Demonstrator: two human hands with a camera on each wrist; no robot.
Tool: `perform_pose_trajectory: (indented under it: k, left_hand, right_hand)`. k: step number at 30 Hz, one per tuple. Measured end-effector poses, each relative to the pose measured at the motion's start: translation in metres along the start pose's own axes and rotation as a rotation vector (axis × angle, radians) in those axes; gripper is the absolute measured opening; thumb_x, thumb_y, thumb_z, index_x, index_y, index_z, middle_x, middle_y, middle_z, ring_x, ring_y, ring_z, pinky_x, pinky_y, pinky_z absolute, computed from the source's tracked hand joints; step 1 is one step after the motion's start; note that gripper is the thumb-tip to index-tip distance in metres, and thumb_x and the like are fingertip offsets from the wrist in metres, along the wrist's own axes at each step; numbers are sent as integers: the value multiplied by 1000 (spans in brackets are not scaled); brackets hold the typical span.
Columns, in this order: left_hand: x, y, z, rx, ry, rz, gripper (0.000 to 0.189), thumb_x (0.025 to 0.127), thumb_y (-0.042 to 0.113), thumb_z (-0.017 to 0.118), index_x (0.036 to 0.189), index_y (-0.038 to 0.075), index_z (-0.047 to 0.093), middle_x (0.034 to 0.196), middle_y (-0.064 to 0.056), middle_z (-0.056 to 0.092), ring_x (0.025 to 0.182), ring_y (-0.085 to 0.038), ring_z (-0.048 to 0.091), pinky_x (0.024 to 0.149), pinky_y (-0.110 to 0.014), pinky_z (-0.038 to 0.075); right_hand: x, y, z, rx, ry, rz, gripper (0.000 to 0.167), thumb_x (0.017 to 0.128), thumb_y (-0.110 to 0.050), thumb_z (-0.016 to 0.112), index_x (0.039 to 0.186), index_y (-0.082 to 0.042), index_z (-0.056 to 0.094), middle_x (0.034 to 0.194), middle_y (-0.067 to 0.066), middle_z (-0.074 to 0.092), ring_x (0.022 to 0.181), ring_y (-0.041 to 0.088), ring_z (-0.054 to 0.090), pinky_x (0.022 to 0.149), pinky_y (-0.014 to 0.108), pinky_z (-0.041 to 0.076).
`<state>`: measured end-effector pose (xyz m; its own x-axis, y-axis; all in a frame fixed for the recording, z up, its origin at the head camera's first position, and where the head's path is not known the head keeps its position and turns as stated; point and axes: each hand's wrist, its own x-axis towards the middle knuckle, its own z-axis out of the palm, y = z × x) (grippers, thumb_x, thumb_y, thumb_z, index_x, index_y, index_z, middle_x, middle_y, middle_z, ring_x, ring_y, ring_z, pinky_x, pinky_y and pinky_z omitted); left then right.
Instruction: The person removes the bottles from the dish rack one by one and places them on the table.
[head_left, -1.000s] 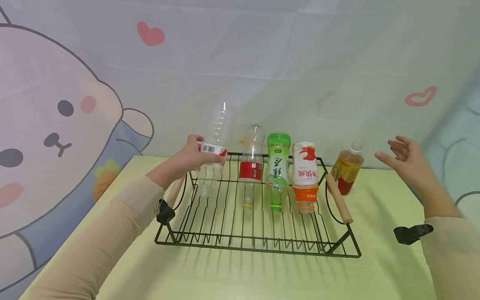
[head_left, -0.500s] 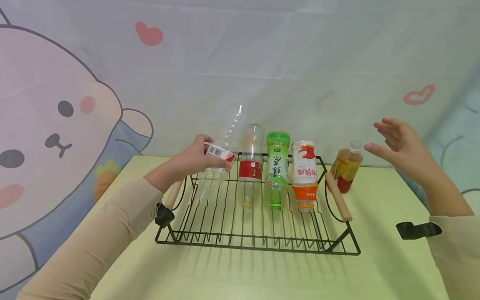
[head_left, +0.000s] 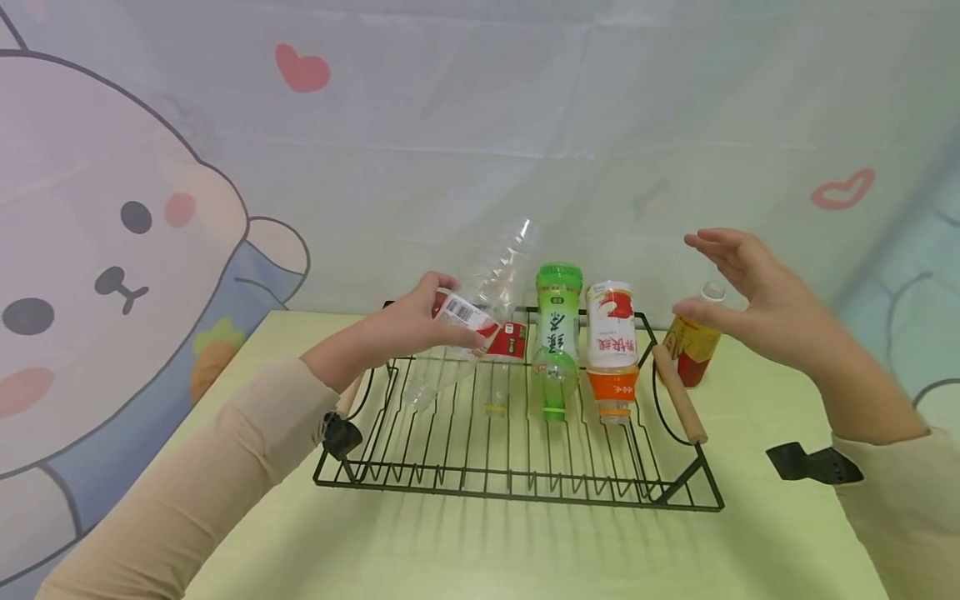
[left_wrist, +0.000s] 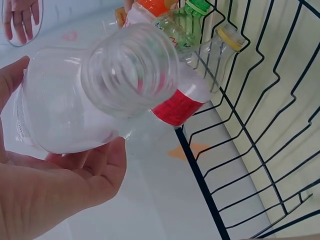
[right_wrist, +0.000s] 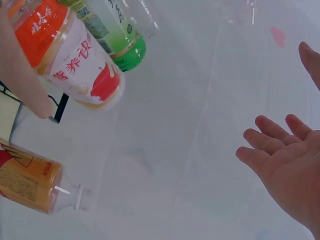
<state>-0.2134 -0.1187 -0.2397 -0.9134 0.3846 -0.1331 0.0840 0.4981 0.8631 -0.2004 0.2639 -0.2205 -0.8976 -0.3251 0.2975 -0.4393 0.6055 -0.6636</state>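
My left hand [head_left: 412,329] grips a clear plastic bottle [head_left: 468,312] around its white and red label. That bottle is tilted neck down over the left part of the black wire rack [head_left: 517,492]; its uncapped mouth [left_wrist: 165,70] faces the left wrist camera. It overlaps a clear bottle with a red label [head_left: 506,342] in the head view. My right hand [head_left: 757,308] is raised with fingers extended and holds nothing. Behind its thumb, right of the rack, stands a bottle with a yellow and red label [head_left: 693,342].
In the rack, neck down, lean a green tea bottle [head_left: 557,333] and a white and orange bottle [head_left: 611,342]. Wooden handles, the right one [head_left: 678,396] in plain sight, rise at the rack's ends. A printed cloth [head_left: 637,125] hangs behind the pale green table [head_left: 480,550].
My left hand has moved right, tipping the held bottle's base further right across the red-labelled one. My right hand has risen and come left, over the yellow-labelled bottle in the head view.
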Motion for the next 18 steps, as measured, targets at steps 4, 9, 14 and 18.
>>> perform_pose_trajectory:
  k: [4, 9, 14, 18]
  left_hand:
    - [0, 3, 3, 5, -17, 6, 83, 83, 19, 74, 144, 9, 19, 129, -11, 47, 106, -24, 56, 89, -35, 49]
    - [0, 7, 8, 3, -40, 14, 83, 83, 19, 74, 145, 10, 19, 131, -11, 45, 107, -25, 56, 90, -36, 49]
    - [3, 8, 15, -26, -84, 26, 81, 82, 17, 76, 143, 10, 23, 128, -11, 48, 106, -24, 59, 95, -41, 49]
    - [5, 8, 22, -30, -123, 46, 76, 81, 16, 76, 138, 11, 27, 124, -11, 51, 101, -23, 60, 93, -38, 50]
  right_hand:
    - [-1, -13, 6, 2, -1, -47, 77, 85, -16, 75, 147, -18, 29, 154, 4, 31, 146, 25, 21, 115, 51, 20]
    - [-4, -30, 12, 8, -27, -60, 78, 84, -17, 76, 147, -25, 31, 155, -1, 30, 131, 24, 48, 109, 57, 28]
    - [-10, -45, 21, -49, -89, -66, 81, 86, -25, 74, 149, -36, 24, 101, -1, 69, 50, 20, 62, 79, 33, 47]
    - [-13, -51, 28, -122, -105, -158, 84, 86, -25, 74, 151, -31, 23, 76, 0, 68, 42, 13, 53, 58, 27, 47]
